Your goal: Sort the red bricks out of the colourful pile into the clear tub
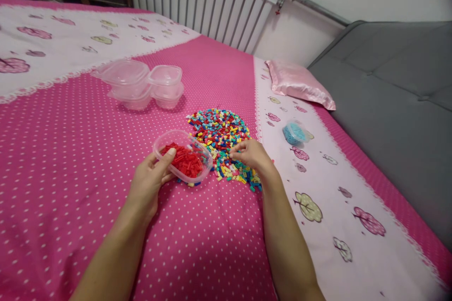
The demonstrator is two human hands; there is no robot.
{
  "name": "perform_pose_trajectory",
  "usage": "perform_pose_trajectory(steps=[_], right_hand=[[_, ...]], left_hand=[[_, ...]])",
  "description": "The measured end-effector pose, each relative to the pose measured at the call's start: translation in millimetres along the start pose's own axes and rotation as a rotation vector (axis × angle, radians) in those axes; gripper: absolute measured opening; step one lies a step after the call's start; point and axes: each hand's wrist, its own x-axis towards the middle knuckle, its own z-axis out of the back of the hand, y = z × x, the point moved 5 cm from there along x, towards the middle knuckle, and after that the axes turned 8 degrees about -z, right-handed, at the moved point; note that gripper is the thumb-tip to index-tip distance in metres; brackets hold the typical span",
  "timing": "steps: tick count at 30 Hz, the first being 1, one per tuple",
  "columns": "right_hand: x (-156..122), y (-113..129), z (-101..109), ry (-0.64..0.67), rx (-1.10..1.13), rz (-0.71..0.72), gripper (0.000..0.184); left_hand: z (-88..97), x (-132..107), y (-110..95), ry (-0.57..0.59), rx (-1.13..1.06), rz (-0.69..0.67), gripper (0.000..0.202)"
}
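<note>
My left hand (153,174) grips a clear plastic container (157,140) by its near left side, thumb over the rim. Red building bricks (185,160) fill its lower part, and it tilts slightly towards me. Just right of it, my right hand (251,154) hovers at the edge of a heap of small mixed-colour bricks (219,124). Its thumb and fingertips are pinched together; whatever is between them is too small to make out. The heap spreads over the bedspread behind and beside the container, which hides part of it.
Stacked clear containers with lids (130,77) stand at the back left. A small container of light blue bricks (294,132) sits to the right, on the white strip of the bedspread (212,244). Beyond are a pink pillow (298,82), a grey headboard (388,94) and a radiator (205,0).
</note>
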Motion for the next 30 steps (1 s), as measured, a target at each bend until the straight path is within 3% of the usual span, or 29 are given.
perform_pose_trajectory(steps=[3, 8, 12, 20, 25, 30], right_hand=[[1, -1, -4, -0.013, -0.264, -0.042, 0.002], [-5, 6, -5, 0.038, -0.404, -0.084, 0.013], [-6, 7, -6, 0.064, -0.440, -0.077, 0.021], [-3, 1, -10, 0.105, -0.344, -0.079, 0.006], [-3, 0, -6, 0.156, -0.130, -0.032, 0.006], [-10, 12, -1, 0.252, 0.444, -0.010, 0.024]], left_hand=[[-0.7, 0, 0, -0.009, 0.005, 0.009, 0.028], [-0.7, 1, 0, -0.016, 0.004, 0.011, 0.029], [-0.5, 0, -1, -0.017, 0.003, 0.009, 0.029], [-0.4, 0, -1, -0.019, 0.018, 0.012, 0.031], [0.1, 0, -1, 0.003, 0.015, 0.002, 0.032], [0.6, 1, 0, 0.008, 0.013, -0.005, 0.033]])
